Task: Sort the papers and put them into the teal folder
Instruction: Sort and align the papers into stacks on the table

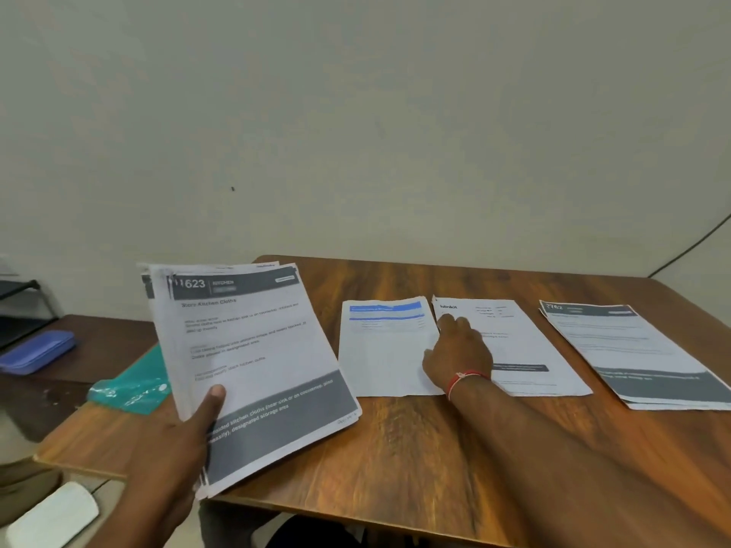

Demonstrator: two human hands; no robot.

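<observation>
1. An office-like workroom is suggested, though this cannot be told for certain.
2. A wooden desk (pixel 435 448) is set against a plain pale wall (pixel 356 112).
3. Printed papers (pixel 633 350) are laid in piles toward the desk's far edge.
4. A black tray rack (pixel 23 306) is seen beyond the desk's left edge.

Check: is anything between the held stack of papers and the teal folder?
Nothing visible. The left hand holds the stack close to the teal folder, whose showing corner lies bare at the table's left edge; the stack hides the rest. The right hand rests on the blinkit sheet, away to the right.
</observation>
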